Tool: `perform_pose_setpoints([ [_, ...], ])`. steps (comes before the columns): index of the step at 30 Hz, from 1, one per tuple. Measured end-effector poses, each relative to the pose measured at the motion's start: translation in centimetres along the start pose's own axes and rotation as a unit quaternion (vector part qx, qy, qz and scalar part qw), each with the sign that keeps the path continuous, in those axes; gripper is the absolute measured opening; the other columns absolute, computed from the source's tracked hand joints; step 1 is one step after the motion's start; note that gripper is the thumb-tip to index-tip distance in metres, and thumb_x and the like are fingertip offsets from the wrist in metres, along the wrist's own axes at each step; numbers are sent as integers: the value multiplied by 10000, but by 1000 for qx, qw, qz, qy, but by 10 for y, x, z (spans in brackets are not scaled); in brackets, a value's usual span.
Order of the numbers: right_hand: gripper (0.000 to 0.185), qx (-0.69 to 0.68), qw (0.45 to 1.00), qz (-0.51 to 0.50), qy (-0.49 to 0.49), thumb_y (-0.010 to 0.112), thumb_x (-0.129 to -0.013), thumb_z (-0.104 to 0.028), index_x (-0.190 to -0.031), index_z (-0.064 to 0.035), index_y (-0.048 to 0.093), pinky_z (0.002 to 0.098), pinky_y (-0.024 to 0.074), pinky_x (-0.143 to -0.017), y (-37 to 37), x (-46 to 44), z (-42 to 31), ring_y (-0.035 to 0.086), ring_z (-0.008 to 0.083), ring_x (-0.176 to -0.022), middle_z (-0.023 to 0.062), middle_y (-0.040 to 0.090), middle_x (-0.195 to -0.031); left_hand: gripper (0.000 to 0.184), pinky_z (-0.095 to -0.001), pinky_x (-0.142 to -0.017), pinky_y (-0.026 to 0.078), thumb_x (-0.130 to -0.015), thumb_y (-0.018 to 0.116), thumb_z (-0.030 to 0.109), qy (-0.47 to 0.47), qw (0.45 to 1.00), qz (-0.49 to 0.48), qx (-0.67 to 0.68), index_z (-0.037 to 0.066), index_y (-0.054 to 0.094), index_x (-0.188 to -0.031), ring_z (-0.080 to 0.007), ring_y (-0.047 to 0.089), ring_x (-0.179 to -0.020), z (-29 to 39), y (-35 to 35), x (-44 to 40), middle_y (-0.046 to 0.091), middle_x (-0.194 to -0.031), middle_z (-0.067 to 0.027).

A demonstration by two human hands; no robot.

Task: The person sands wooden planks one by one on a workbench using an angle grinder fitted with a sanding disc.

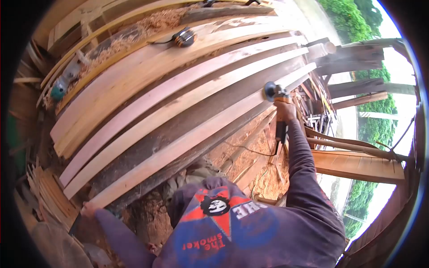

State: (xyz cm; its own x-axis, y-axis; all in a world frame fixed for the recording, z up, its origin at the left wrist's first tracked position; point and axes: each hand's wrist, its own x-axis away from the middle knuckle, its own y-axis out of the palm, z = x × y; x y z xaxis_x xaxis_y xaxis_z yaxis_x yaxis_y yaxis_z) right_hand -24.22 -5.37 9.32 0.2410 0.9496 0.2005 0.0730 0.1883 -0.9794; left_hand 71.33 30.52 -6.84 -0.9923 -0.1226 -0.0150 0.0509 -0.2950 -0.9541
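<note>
Right hand [286,110]: one, clamped on the body of a power sander [281,95], right of centre in the frame; disc at or just over the wooden strip [187,142], contact unclear

Left hand [89,209]: one, well apart from the right, lower left of the frame, on the near end of the same strip; closure of its fingers cannot be told

Wooden strip: one, running from lower left to upper right along the bench [178,125]

Step, as judged: smoothing the strip, disc toward its far end; a next pass would call for a light, level disc and a steadied near end

Further out: pale strip [214,84], loose, alongside; orange-and-black round item [184,37], perhaps a tape measure, top of frame; teal tool [58,90], upper left; wood shavings [158,20], top
</note>
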Motion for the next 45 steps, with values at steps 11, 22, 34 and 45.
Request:
perform_pose_setpoints([
  [11, 361, -311, 940, -76, 115, 860, -737, -216, -1031, -22, 782, 335, 579, -733, 1, 135, -172, 712, 155, -762, 55, 756, -853, 593, -522, -972, 542, -905, 659, 299, 25, 984, 31, 173, -96, 544, -1331, -456, 670, -1104, -10, 25, -1, 641, -1253, -338],
  [22, 438, -274, 950, -125, -90, 852, -717, -240, -1048, 23, 737, 394, 593, -790, 29, 278, -355, 773, 241, -848, 162, 774, -884, 518, -485, -847, 569, -919, 633, 286, 66, 967, 16, 246, -127, 592, -1228, -418, 700, -941, -13, 27, 27, 692, -1044, -301],
  [34, 397, -187, 931, -193, -246, 822, -751, -254, -1045, -9, 719, 427, 612, -779, 59, 390, -527, 778, 330, -830, 187, 771, -869, 573, -426, -839, 540, -938, 751, 550, 54, 864, -216, 452, -8, 673, -1042, -274, 673, -930, -48, -5, -27, 700, -990, -154],
  [45, 384, -122, 928, -204, -288, 820, -759, -277, -1052, -36, 761, 413, 629, -795, 35, 364, -494, 783, 304, -817, 188, 783, -885, 689, -506, -874, 553, -933, 551, 563, 128, 940, -248, 195, -84, 764, -1037, -440, 738, -964, -48, 35, -58, 757, -1002, -303],
])
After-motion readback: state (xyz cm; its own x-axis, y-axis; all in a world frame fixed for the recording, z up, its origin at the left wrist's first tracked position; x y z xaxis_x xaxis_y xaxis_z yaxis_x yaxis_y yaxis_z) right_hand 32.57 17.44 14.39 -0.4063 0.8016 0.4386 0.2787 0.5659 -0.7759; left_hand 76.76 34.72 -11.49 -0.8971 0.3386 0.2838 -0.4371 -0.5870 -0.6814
